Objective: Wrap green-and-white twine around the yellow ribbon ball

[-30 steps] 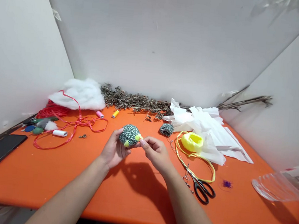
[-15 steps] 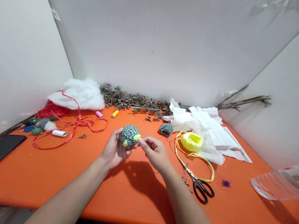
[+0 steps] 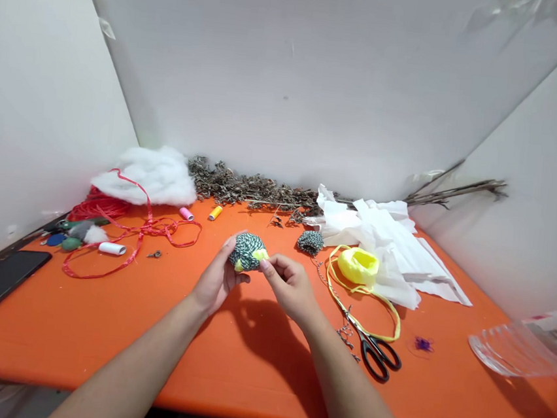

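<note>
Your left hand (image 3: pixel 217 279) cups the twine ball (image 3: pixel 248 253), while your right hand (image 3: pixel 290 288) pinches the yellow patch (image 3: pixel 260 254) on the ball's right side.

- I can read no words, numbers or brands here.
- The printed packaging (image 3: pixel 555 333) by the table's right edge is too blurred to read.

Craft workspace in a room: an orange table (image 3: pixel 97 349) walled on three sides by white panels (image 3: pixel 291 72). Black-handled scissors (image 3: pixel 377 355), thread spools (image 3: pixel 186 213), cotton wadding (image 3: pixel 148 177), red ribbon (image 3: pixel 140 235), dried plant stems (image 3: pixel 250 192) and a twine-wrapped ball (image 3: pixel 248 252) mark it as handicraft space, whether home or workshop undetermined.
</note>
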Demonstrator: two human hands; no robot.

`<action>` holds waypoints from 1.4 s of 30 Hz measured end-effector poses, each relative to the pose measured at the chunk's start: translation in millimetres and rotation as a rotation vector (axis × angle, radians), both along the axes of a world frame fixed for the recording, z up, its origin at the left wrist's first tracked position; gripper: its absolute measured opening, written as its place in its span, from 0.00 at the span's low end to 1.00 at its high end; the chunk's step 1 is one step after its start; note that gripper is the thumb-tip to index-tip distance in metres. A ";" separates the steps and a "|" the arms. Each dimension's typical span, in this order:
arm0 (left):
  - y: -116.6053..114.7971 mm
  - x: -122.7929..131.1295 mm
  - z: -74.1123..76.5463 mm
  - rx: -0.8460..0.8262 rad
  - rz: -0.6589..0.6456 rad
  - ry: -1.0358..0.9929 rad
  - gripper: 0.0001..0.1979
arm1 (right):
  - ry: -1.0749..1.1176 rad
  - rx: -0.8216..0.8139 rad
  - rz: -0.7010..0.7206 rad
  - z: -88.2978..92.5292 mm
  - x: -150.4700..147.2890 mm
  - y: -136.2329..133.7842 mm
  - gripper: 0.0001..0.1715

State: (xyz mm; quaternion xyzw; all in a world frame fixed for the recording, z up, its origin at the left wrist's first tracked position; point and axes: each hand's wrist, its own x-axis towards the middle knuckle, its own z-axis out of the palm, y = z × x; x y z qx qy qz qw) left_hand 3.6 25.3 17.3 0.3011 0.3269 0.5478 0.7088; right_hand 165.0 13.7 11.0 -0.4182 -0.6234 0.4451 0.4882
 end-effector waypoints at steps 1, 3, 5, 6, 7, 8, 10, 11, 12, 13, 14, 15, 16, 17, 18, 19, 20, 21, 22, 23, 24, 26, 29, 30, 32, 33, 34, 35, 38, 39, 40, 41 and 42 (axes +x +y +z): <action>-0.9 -0.2 -0.4 0.011 -0.006 0.019 0.23 | -0.002 0.001 0.002 -0.1 -0.2 0.3 0.22; -2.4 -0.7 -0.7 0.020 -0.018 0.058 0.28 | -0.002 0.003 0.011 0.5 -0.7 0.6 0.22; -3.3 -0.9 -0.7 0.022 -0.021 0.084 0.28 | -0.003 0.004 0.015 1.8 -1.1 0.4 0.22; -3.4 -0.8 -0.5 0.023 -0.018 0.090 0.27 | -0.005 0.006 0.013 2.4 -1.2 0.2 0.23; -3.3 -0.6 -0.4 0.025 -0.012 0.093 0.25 | -0.008 0.008 0.010 2.9 -1.2 -0.1 0.23; -3.1 -0.3 -0.3 0.029 -0.005 0.095 0.23 | -0.013 0.011 0.003 3.3 -1.0 -0.5 0.23; -2.4 0.2 -0.2 0.040 0.017 0.100 0.21 | -0.028 0.019 -0.015 4.3 -0.5 -1.3 0.24; -1.9 0.4 -0.3 0.046 0.029 0.105 0.21 | -0.036 0.024 -0.026 4.9 -0.1 -1.7 0.24; -1.4 0.5 -0.5 0.053 0.041 0.113 0.21 | -0.043 0.029 -0.039 5.7 0.4 -2.2 0.25; -1.0 0.4 -0.8 0.059 0.055 0.122 0.22 | -0.050 0.035 -0.053 6.6 1.0 -2.6 0.25; -0.5 0.4 -1.3 0.064 0.070 0.133 0.22 | -0.055 0.042 -0.069 7.7 1.6 -3.0 0.26; -0.1 0.3 -1.8 0.068 0.085 0.144 0.23 | -0.060 0.049 -0.084 8.7 2.2 -3.2 0.26; 0.3 0.1 -2.3 0.070 0.097 0.155 0.23 | -0.064 0.055 -0.100 9.6 2.9 -3.4 0.27; 0.6 0.0 -2.9 0.071 0.105 0.166 0.24 | -0.068 0.061 -0.115 10.4 3.6 -3.3 0.27; 0.9 -0.1 -3.4 0.071 0.111 0.175 0.24 | -0.070 0.066 -0.129 10.8 4.3 -3.2 0.27; 1.2 -0.1 -3.9 0.072 0.114 0.182 0.25 | -0.072 0.069 -0.141 11.1 4.9 -3.0 0.27; 1.4 -0.2 -4.3 0.072 0.114 0.188 0.25 | -0.074 0.071 -0.151 11.0 5.4 -2.6 0.27; 1.6 -0.2 -4.7 0.073 0.112 0.191 0.25 | -0.075 0.071 -0.157 10.8 5.7 -2.3 0.27; 1.8 -0.3 -5.0 0.073 0.109 0.191 0.26 | -0.077 0.071 -0.160 10.5 5.8 -1.9 0.26; 1.8 -0.3 -5.1 0.073 0.104 0.189 0.25 | -0.079 0.070 -0.160 10.1 5.8 -1.6 0.26; 1.9 -0.4 -5.1 0.073 0.097 0.184 0.25 | -0.081 0.069 -0.156 9.7 5.6 -1.4 0.26; 1.7 -0.4 -4.7 0.068 0.082 0.169 0.24 | -0.083 0.065 -0.144 9.1 4.7 -1.1 0.25; 1.0 -0.4 -3.3 0.061 0.066 0.144 0.21 | -0.086 0.056 -0.124 8.1 3.1 -1.1 0.25; 0.8 -0.4 -2.8 0.058 0.061 0.135 0.21 | -0.086 0.053 -0.119 7.5 2.7 -1.0 0.25; 0.4 -0.1 -2.1 0.048 0.048 0.114 0.19 | -0.085 0.048 -0.110 5.8 2.1 -0.8 0.25; 0.3 0.0 -2.0 0.039 0.039 0.102 0.19 | -0.083 0.046 -0.103 4.8 1.8 -0.7 0.25; 0.2 0.2 -1.9 0.027 0.028 0.088 0.18 | -0.081 0.043 -0.094 3.8 1.5 -0.6 0.24; 0.3 0.4 -2.0 0.015 0.018 0.073 0.17 | -0.076 0.041 -0.084 2.9 1.1 -0.5 0.24; 1.0 0.4 -2.4 -0.019 0.001 0.024 0.15 | -0.057 0.032 -0.047 1.9 -0.4 -0.9 0.23; 1.4 0.2 -2.4 -0.028 -0.001 0.008 0.15 | -0.050 0.028 -0.036 2.1 -1.0 -1.2 0.23; 1.9 -0.1 -2.4 -0.038 -0.004 -0.005 0.14 | -0.042 0.024 -0.024 2.5 -1.6 -1.4 0.23; 2.4 -0.4 -2.3 -0.050 -0.010 -0.015 0.13 | -0.034 0.020 -0.013 3.1 -2.1 -1.6 0.23; 2.8 -0.7 -2.2 -0.063 -0.019 -0.022 0.13 | -0.025 0.014 -0.003 3.6 -2.6 -1.7 0.24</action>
